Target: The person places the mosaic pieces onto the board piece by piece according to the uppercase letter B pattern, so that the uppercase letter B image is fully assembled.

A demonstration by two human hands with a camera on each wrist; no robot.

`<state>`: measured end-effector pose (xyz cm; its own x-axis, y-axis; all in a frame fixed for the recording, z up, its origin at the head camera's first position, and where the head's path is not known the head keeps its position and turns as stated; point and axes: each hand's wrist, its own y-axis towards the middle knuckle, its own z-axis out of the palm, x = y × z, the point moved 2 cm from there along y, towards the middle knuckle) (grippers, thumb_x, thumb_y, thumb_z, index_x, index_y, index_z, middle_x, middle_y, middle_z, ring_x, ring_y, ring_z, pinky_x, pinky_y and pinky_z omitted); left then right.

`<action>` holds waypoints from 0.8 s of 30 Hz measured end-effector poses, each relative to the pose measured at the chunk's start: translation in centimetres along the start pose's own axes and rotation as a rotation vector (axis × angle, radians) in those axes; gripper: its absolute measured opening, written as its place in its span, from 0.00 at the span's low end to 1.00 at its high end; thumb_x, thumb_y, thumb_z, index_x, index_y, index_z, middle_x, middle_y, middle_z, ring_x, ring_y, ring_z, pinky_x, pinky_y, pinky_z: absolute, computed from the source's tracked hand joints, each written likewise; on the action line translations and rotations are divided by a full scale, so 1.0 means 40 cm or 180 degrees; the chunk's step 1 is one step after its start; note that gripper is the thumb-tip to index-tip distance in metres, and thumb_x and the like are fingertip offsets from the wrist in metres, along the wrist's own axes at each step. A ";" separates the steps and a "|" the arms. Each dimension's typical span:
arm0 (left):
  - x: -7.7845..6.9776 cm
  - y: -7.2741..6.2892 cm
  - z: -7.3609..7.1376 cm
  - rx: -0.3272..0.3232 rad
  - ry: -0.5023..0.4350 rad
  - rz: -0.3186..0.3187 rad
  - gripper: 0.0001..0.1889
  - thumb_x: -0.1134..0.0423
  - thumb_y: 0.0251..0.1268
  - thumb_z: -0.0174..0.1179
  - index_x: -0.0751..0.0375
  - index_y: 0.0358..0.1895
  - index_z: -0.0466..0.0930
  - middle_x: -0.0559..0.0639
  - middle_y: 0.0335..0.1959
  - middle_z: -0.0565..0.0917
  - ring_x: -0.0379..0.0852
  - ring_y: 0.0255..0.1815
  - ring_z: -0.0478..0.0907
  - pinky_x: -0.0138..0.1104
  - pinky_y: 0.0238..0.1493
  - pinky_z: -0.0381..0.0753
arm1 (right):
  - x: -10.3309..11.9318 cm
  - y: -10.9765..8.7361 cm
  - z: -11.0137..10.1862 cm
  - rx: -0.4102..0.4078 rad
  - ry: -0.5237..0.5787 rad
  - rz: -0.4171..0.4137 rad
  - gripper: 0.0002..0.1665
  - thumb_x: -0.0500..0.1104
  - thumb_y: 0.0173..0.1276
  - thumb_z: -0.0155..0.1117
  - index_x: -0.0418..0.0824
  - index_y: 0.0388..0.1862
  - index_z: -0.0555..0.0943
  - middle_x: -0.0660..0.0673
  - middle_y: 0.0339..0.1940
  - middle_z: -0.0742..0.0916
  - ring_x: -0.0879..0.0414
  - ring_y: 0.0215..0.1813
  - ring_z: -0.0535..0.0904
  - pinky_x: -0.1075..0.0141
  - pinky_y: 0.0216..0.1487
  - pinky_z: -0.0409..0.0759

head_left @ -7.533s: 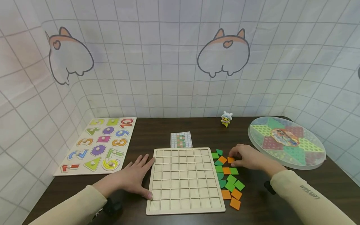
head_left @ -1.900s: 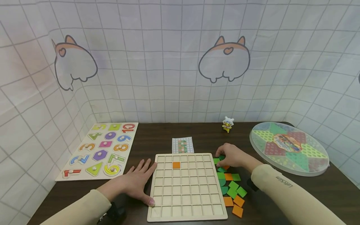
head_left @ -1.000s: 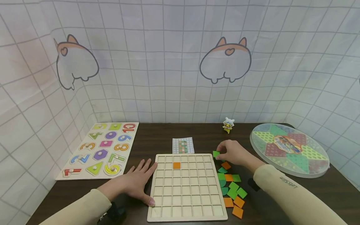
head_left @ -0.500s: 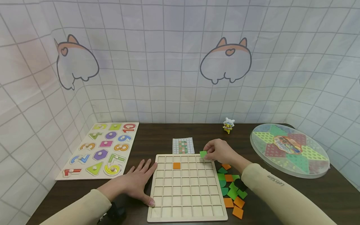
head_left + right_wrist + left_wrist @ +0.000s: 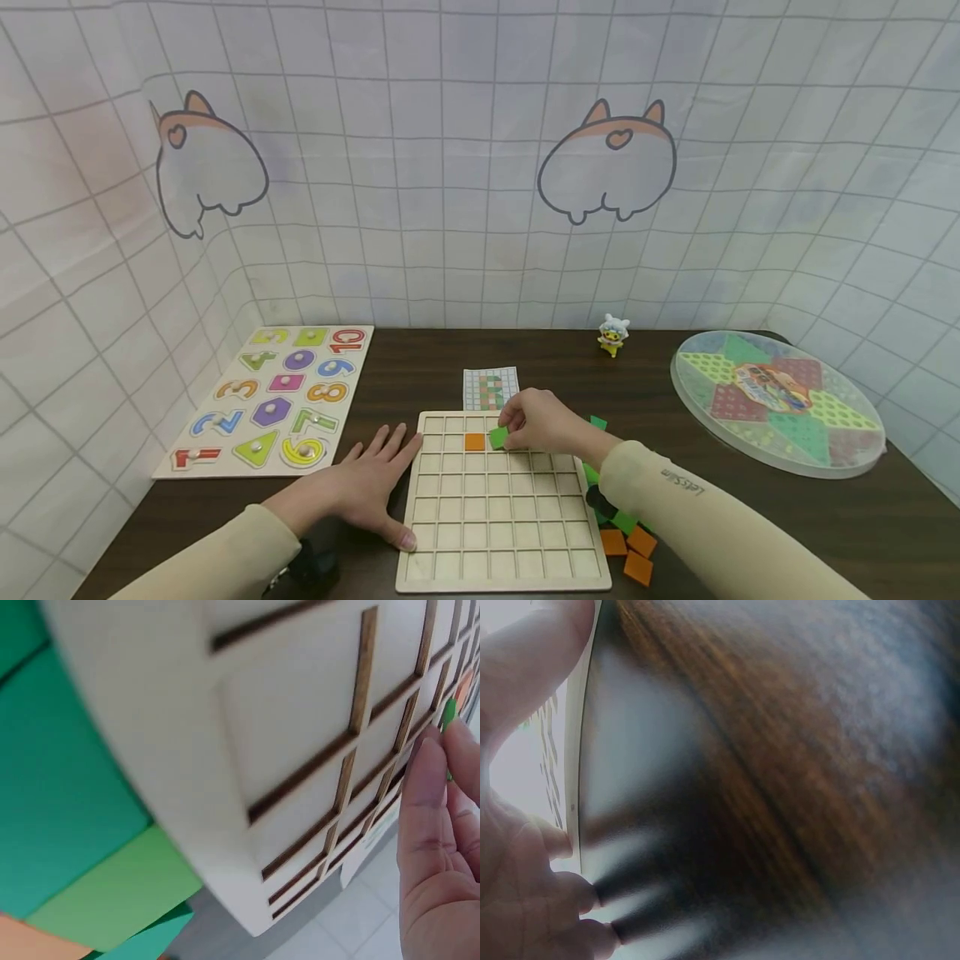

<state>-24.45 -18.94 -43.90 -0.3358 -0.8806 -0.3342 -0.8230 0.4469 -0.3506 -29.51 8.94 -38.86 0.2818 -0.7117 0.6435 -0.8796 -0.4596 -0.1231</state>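
Note:
A pale wooden grid board [image 5: 465, 508] lies on the dark table. My left hand [image 5: 363, 492] rests at its left edge with the fingers spread; the thumb lies on the rim. One orange square tile [image 5: 475, 442] sits in a cell of the second row from the top. Just right of it, my right hand [image 5: 551, 427] pinches a green square tile [image 5: 498, 437] between thumb and fingers, tilted over the neighbouring cell. In the right wrist view this green tile [image 5: 449, 712] shows edge-on at the fingertips.
Loose orange tiles [image 5: 638, 569] and green ones lie right of the board, partly hidden by my right sleeve. A small pattern card [image 5: 491, 388] touches the board's far edge. Around stand a number puzzle [image 5: 270, 408], a figurine [image 5: 612, 336] and a round game box [image 5: 776, 404].
The orange tile has gone from the right-hand pile into a board cell. My right hand then picked up a green square and carried it left beside the orange one. The left hand stayed put.

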 end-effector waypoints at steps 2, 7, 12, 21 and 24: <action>0.001 0.000 0.000 -0.0006 -0.0002 0.0004 0.79 0.14 0.27 0.67 0.49 0.85 0.40 0.60 0.86 0.40 0.65 0.86 0.34 0.68 0.78 0.40 | 0.005 0.004 0.007 -0.0009 -0.0059 -0.0023 0.10 0.32 0.60 0.77 0.37 0.39 0.86 0.49 0.32 0.86 0.59 0.35 0.78 0.65 0.42 0.81; 0.001 -0.001 0.001 -0.0014 -0.0013 0.0003 0.78 0.14 0.28 0.66 0.48 0.85 0.40 0.60 0.86 0.40 0.65 0.86 0.34 0.68 0.78 0.40 | 0.016 0.008 0.014 -0.0025 -0.0155 -0.0030 0.10 0.32 0.59 0.78 0.37 0.37 0.86 0.49 0.30 0.85 0.58 0.34 0.77 0.65 0.41 0.80; 0.000 0.000 0.001 -0.0027 0.0005 0.0003 0.78 0.14 0.27 0.67 0.49 0.85 0.41 0.60 0.86 0.40 0.65 0.86 0.34 0.69 0.78 0.41 | 0.020 0.011 0.022 -0.0047 -0.0286 -0.0059 0.09 0.33 0.58 0.79 0.38 0.35 0.86 0.50 0.30 0.85 0.60 0.35 0.78 0.65 0.42 0.81; -0.001 -0.002 0.001 -0.0042 -0.0002 0.0011 0.78 0.14 0.28 0.67 0.50 0.85 0.41 0.61 0.86 0.41 0.66 0.86 0.35 0.69 0.77 0.41 | 0.025 0.011 0.024 -0.0020 -0.0381 -0.0032 0.04 0.34 0.62 0.77 0.39 0.33 0.88 0.50 0.30 0.87 0.59 0.32 0.77 0.66 0.39 0.80; -0.002 -0.002 0.000 -0.0045 -0.0005 0.0019 0.78 0.14 0.28 0.67 0.50 0.85 0.41 0.61 0.86 0.41 0.66 0.86 0.34 0.69 0.77 0.41 | 0.026 0.013 0.024 -0.0053 -0.0428 -0.0043 0.03 0.35 0.62 0.76 0.40 0.33 0.89 0.50 0.29 0.87 0.60 0.32 0.77 0.66 0.38 0.79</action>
<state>-24.34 -18.90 -43.85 -0.3401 -0.8777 -0.3376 -0.8274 0.4500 -0.3362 -29.31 7.47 -38.98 0.3415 -0.7708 0.5378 -0.8813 -0.4615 -0.1019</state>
